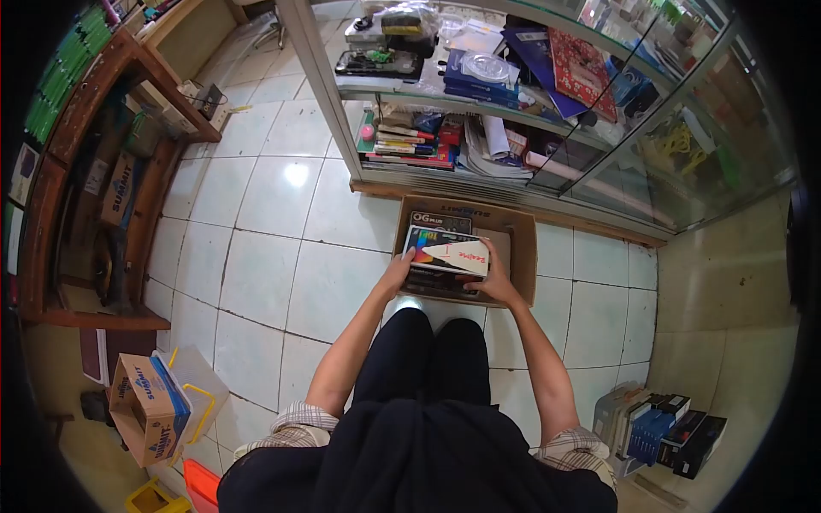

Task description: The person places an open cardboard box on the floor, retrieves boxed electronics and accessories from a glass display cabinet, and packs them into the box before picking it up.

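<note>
Between my two hands is a small product box (448, 252) with a colourful print and a pale patch with red handwriting. My left hand (398, 272) is closed on its left end, and my right hand (496, 280) grips its right end. The box is over an open cardboard carton (523, 256) on the floor. Inside the carton, a dark box marked "OG" (440, 221) shows behind the held one. More dark packaging lies beneath it, partly hidden by the held box and my hands.
A glass display cabinet (342, 103) stands ahead, its shelves filled with books, pens and papers. At left is a wooden shelf unit (51, 205). A Summit carton (154, 406) sits lower left beside a clear plastic bin (201, 389). Several dark boxes (671, 432) stand lower right.
</note>
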{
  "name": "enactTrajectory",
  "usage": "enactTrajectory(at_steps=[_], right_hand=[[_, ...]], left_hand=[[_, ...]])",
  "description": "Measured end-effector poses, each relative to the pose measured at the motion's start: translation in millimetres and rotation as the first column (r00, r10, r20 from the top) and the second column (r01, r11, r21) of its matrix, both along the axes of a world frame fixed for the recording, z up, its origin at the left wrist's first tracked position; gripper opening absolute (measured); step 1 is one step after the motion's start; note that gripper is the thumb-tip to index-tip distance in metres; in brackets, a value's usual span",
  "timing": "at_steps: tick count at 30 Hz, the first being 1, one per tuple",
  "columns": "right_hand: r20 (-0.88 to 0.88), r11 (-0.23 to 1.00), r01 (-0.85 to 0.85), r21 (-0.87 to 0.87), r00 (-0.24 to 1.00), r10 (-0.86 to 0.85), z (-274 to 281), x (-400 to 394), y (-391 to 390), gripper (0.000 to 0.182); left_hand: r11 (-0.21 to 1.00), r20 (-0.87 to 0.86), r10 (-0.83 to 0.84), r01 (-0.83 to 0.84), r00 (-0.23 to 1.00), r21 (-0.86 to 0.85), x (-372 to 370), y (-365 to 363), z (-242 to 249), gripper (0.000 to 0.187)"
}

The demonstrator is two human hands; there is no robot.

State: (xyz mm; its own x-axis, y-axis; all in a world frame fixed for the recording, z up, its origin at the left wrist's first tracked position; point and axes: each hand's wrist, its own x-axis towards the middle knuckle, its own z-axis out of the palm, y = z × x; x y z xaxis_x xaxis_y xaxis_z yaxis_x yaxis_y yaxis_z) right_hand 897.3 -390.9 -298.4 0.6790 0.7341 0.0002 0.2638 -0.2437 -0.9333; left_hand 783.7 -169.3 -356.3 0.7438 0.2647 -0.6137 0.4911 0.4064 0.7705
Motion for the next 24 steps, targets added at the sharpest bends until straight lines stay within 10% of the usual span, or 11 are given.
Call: enactTrajectory(at_steps=[5, 7, 17, 19, 20, 24], right_hand=[[-0.239, 0.991, -0.084, -0.104, 0.969, 0.057, -32, 2, 9, 0.103], [-0.171, 0.990, -0.097, -0.099, 0.982, 0.079, -53, 0, 12, 0.102], [-0.311, 0.981, -0.107, -0.162, 0.949, 0.052, -98, -17, 18, 0.087], [-0.377, 0.984, -0.076, -0.163, 0.926, 0.009, -91, -17, 18, 0.081], [-0.337, 0.980, -0.056, -0.191, 0.942, -0.012, -87, -19, 22, 0.080], [-0.344, 0.967, -0.042, -0.250, 0.938, -0.048, -81, -26, 31, 0.078]], left_hand=[[0.940, -0.193, -0.070, 0.129, 0.979, 0.316, -13, -8, -45, 0.047], [0.628, -0.387, -0.057, 0.334, 0.920, 0.703, -10, -23, -10, 0.045], [0.602, -0.443, -0.001, 0.354, 0.897, 0.716, 0, -42, -10, 0.058], [0.376, -0.386, -0.093, 0.391, 0.918, 0.840, -4, -47, -6, 0.058], [0.008, -0.550, -0.192, 0.562, 0.813, 0.827, -7, -49, -18, 0.057], [0.128, -0.513, -0.230, 0.548, 0.827, 0.827, -4, -60, -21, 0.069]])
